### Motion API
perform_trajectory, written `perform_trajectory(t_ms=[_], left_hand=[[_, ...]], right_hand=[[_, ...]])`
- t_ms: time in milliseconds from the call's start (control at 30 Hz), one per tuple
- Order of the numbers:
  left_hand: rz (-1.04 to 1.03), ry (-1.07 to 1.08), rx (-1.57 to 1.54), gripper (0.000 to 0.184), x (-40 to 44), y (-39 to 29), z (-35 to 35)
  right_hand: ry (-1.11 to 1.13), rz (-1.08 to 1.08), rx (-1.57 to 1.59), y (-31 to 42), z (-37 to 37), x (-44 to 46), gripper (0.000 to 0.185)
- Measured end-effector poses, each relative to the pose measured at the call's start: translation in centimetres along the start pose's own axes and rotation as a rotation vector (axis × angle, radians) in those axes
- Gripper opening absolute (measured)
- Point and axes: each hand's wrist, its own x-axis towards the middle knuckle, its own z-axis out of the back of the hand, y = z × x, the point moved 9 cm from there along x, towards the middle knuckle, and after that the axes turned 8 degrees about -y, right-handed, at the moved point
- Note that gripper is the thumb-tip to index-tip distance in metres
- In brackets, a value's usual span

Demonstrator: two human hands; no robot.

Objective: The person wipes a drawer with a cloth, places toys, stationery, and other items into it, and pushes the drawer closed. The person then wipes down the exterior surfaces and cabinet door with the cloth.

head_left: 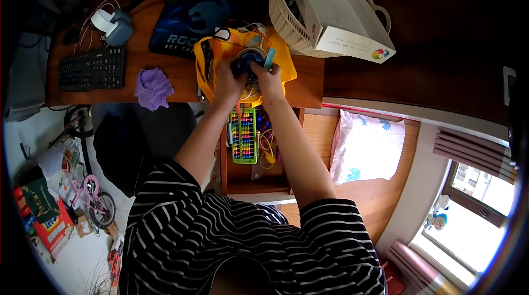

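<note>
My left hand (228, 83) and right hand (269, 81) grasp a dark-blue rounded object (253, 58), material unclear, over the middle of the yellow fabric bag (288, 69); the object lies between both hands, neither clearly nearer; I cannot determine its long axis

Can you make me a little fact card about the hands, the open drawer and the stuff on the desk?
Holding: left hand and right hand, both gripping a dark blue thing
Around it: yellow fabric
Open: drawer, with a green-framed abacus inside
On desk: keyboard, purple cloth, white basket
Unclear: what the blue thing is
</note>
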Motion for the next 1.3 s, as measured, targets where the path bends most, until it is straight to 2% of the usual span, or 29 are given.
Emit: perform_trajectory(t_ms=[67,167,267,333,467,567,667,767,867,1000,1033,1133,1267,1300], left_hand=[[0.073,0.011,-0.164,0.042,0.1,0.6,-0.4],[0.342,0.103,-0.272,0.037,-0.8,-1.2,0.0],[0.434,0.247,-0.186,0.032,-1.7,-3.2,0.3],[0.432,0.243,-0.209,0.029,-2.1,-4.1,0.4],[0.364,0.252,-0.235,0.03,-2.8,-4.9,0.6],[0.267,0.069,-0.346,0.028,-3.6,-7.1,2.6],[0.441,-0.027,-0.465,0.037,-5.7,-7.4,3.7],[0.381,0.08,-0.526,0.044,-7.7,-9.0,4.3],[0.354,0.122,-0.621,0.043,-9.9,-10.0,4.7],[0.325,0.159,-0.588,0.046,-12.1,-9.7,4.9],[0.375,0.169,-0.583,0.045,-12.5,-9.3,4.9],[0.32,0.177,-0.483,0.042,-12.4,-9.7,5.0],[0.457,0.168,-0.667,0.04,-11.7,-8.6,4.9],[0.521,0.087,-0.66,0.041,-11.3,-7.9,5.3]], right_hand=[[0.033,0.002,0.05,-0.5,-0.3,0.3,0.043],[0.144,-0.065,0.082,-0.9,-0.4,0.4,0.037],[0.261,-0.167,0.149,0.6,-0.8,-1.3,0.033],[0.315,-0.204,0.213,1.0,-1.1,-1.9,0.037],[0.338,-0.201,0.273,0.2,-0.8,-2.0,0.029],[0.37,-0.193,0.33,0.9,-0.4,-4.0,0.026],[0.402,-0.198,0.371,1.8,0.4,-6.6,0.026],[0.418,-0.174,0.406,2.4,1.4,-8.8,0.029],[0.44,-0.177,0.401,1.8,3.1,-10.8,0.032],[0.442,-0.176,0.445,0.7,4.7,-12.4,0.034],[0.444,-0.193,0.46,0.6,4.7,-12.7,0.033],[0.431,-0.141,0.464,0.6,4.9,-12.8,0.028],[0.429,-0.168,0.518,1.0,4.7,-12.9,0.028],[0.405,-0.197,0.488,0.9,4.8,-13.0,0.029]])
